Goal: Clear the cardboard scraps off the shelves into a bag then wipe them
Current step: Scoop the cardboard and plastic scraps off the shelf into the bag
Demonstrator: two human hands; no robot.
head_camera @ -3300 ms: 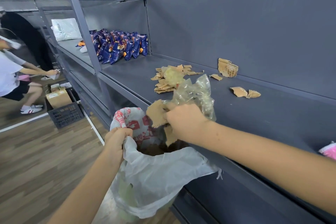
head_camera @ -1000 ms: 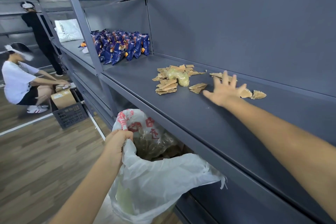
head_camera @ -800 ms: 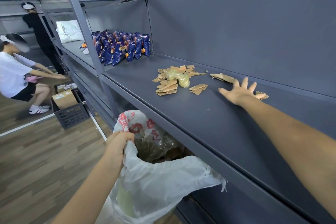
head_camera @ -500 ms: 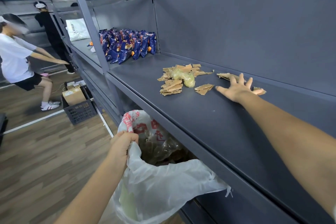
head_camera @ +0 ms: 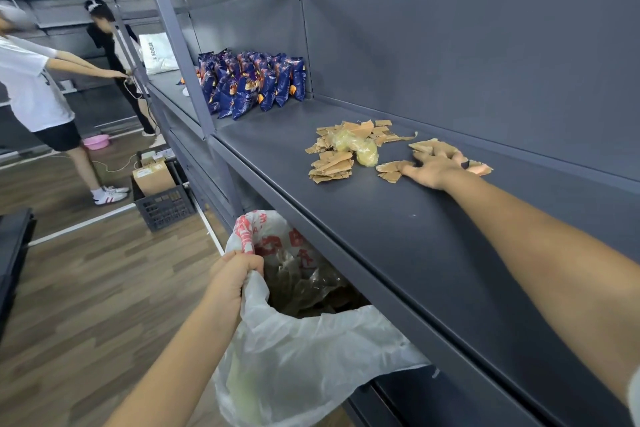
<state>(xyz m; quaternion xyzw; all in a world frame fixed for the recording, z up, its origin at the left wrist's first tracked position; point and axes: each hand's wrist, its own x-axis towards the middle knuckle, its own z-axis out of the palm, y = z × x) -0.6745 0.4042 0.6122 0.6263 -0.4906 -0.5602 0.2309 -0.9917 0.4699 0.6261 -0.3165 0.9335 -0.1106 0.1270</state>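
Brown cardboard scraps (head_camera: 332, 163) lie in a heap on the dark grey shelf (head_camera: 398, 236), with a crumpled yellowish plastic wrap (head_camera: 356, 147) on top. My right hand (head_camera: 434, 168) lies flat on the shelf to the right of the heap, fingers spread over a few loose scraps (head_camera: 391, 170); one more scrap (head_camera: 481, 168) shows past its fingers. Below the shelf's front edge, my left hand (head_camera: 235, 270) is shut on the rim of a white plastic bag (head_camera: 311, 357) with red print. The bag hangs open, with scraps and clear plastic inside.
Blue snack packets (head_camera: 252, 83) stand at the shelf's far left end, beside a grey upright post (head_camera: 183, 59). A black crate (head_camera: 162, 204) with a cardboard box sits on the wooden floor. Two people (head_camera: 38, 97) stand further down the aisle, with a pink basin (head_camera: 95, 141) on the floor there.
My right hand dropped scraps and plastic into the bag, then reached back to the shelf and slid left over the loose scraps toward the heap. The left hand kept holding the bag.
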